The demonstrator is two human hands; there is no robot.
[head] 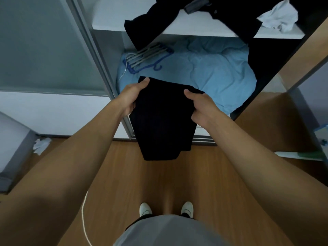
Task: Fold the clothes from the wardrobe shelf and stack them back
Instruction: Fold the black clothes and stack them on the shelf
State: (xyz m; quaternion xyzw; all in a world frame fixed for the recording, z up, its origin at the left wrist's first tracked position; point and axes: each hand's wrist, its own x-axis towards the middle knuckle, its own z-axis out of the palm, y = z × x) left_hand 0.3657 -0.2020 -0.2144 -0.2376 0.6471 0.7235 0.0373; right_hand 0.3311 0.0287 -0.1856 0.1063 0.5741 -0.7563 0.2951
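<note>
A folded black garment (pixel 160 121) hangs in front of the open wardrobe, held up by both hands. My left hand (pixel 132 96) grips its upper left edge, thumb on top. My right hand (pixel 199 105) grips its upper right edge. The lower part of the garment droops over the wooden floor. On the white wardrobe shelf (pixel 195 25) above lie unfolded dark clothes (pixel 229 13), with one part hanging over the shelf's front edge, and a crumpled white garment (pixel 278 16) at the right.
A light blue bedding bundle (pixel 204 68) fills the wardrobe's lower compartment, with a bunch of hangers (pixel 147 55) on its left. The sliding door frame (pixel 99 55) stands at the left. A crumpled white tissue (pixel 41 144) and a white cable (pixel 85 215) lie on the floor.
</note>
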